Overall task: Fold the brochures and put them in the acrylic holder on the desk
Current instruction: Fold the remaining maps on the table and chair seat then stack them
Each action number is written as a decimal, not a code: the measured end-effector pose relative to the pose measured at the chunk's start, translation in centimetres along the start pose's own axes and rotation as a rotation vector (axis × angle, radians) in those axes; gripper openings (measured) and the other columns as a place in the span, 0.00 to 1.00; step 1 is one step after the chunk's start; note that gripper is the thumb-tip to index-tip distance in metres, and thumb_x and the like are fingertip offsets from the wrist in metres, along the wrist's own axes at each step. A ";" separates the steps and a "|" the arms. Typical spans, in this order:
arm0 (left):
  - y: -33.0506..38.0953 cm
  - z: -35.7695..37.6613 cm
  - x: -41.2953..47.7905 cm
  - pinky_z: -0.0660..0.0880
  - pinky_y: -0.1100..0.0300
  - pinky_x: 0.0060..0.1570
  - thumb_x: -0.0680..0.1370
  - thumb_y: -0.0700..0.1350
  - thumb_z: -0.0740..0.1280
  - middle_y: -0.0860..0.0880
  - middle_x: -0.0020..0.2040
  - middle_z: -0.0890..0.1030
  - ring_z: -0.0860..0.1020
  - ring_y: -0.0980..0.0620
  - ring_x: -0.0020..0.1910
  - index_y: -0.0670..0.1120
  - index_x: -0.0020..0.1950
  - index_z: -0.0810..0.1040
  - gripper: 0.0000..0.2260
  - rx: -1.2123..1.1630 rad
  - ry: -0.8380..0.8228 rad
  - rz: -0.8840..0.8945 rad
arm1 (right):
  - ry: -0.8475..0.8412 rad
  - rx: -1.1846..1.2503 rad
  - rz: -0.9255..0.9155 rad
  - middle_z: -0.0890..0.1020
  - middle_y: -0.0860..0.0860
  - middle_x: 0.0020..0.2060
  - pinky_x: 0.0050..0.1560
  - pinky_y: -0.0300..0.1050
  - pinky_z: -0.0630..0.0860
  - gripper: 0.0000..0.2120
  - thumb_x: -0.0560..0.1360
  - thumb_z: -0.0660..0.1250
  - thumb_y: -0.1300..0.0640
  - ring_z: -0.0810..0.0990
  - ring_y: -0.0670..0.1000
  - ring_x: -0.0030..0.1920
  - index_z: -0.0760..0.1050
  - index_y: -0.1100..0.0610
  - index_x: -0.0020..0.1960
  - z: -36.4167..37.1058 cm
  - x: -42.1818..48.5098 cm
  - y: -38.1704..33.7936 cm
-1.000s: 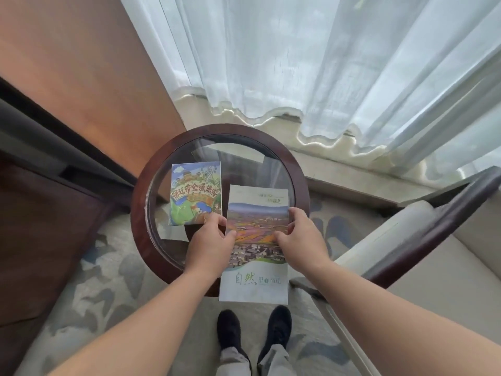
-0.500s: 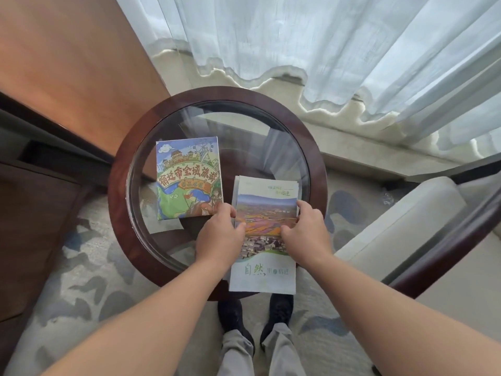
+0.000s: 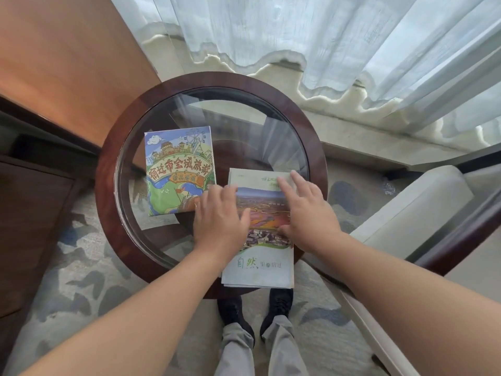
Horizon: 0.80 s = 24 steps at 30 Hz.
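A folded landscape brochure (image 3: 260, 267) with a white lower band lies on the near side of the round glass table (image 3: 311, 147), its near end hanging over the rim. My left hand (image 3: 219, 221) lies flat on its left edge, fingers straight. My right hand (image 3: 306, 210) presses flat on its right half, fingers reaching toward the top. A colourful cartoon map brochure (image 3: 176, 172) lies folded to the left, touching my left fingertips. No acrylic holder is in view.
The table has a dark wooden rim. A wood-panelled wall and dark cabinet (image 3: 32, 202) stand at the left. A light armchair (image 3: 423, 213) with a dark frame sits at the right. White curtains (image 3: 325, 36) hang behind. My shoes (image 3: 254, 310) are under the table's near edge.
Both hands went from pinching the landscape brochure's sides to lying flat on it. The right hand slid up toward the top edge. The view came closer to the table.
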State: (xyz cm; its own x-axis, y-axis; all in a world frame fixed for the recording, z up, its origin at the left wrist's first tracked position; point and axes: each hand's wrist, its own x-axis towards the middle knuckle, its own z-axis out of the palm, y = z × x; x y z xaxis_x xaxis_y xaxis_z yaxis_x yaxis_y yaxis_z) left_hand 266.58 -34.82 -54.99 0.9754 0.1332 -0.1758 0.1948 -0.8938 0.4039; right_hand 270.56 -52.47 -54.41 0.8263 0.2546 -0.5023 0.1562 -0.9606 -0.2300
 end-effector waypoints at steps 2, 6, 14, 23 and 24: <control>1.5 1.1 0.7 0.61 0.47 0.69 0.77 0.53 0.65 0.42 0.68 0.69 0.65 0.41 0.70 0.45 0.72 0.66 0.26 0.030 -0.054 0.171 | -0.027 -0.055 -0.079 0.46 0.49 0.80 0.73 0.54 0.63 0.47 0.71 0.73 0.48 0.51 0.56 0.77 0.46 0.48 0.80 0.2 0.7 0.6; 2.5 4.5 1.5 0.35 0.47 0.76 0.79 0.65 0.47 0.45 0.81 0.42 0.38 0.48 0.79 0.45 0.80 0.44 0.36 0.228 -0.266 0.288 | 0.030 -0.047 -0.115 0.48 0.48 0.80 0.71 0.51 0.66 0.41 0.74 0.67 0.53 0.56 0.53 0.77 0.48 0.47 0.80 1.1 1.0 1.4; 0.5 5.8 -1.0 0.37 0.45 0.76 0.76 0.69 0.40 0.42 0.80 0.41 0.37 0.45 0.78 0.41 0.78 0.40 0.41 0.394 -0.281 0.475 | -0.022 -0.024 -0.063 0.44 0.41 0.79 0.71 0.56 0.65 0.50 0.69 0.74 0.45 0.54 0.50 0.77 0.44 0.41 0.79 1.1 1.0 1.6; -0.2 6.0 -8.0 0.28 0.41 0.72 0.74 0.72 0.39 0.41 0.73 0.22 0.24 0.43 0.74 0.42 0.73 0.25 0.44 0.442 -0.491 0.446 | -0.026 -0.033 -0.025 0.42 0.40 0.79 0.71 0.61 0.63 0.52 0.69 0.75 0.45 0.54 0.52 0.77 0.41 0.40 0.78 1.6 1.2 1.5; -0.2 5.8 -8.7 0.28 0.42 0.72 0.74 0.72 0.39 0.42 0.74 0.23 0.25 0.44 0.74 0.42 0.75 0.26 0.44 0.416 -0.499 0.440 | -0.030 -0.027 -0.026 0.42 0.40 0.79 0.71 0.61 0.63 0.52 0.69 0.75 0.45 0.54 0.52 0.77 0.41 0.40 0.78 1.6 1.2 1.5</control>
State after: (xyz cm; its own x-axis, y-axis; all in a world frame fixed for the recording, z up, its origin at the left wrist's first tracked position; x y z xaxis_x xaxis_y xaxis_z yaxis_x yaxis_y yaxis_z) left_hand 257.42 -38.32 -58.74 0.7728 -0.3906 -0.5002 -0.3495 -0.9198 0.1783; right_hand 270.87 -53.42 -56.68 0.8052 0.2820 -0.5216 0.1920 -0.9563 -0.2206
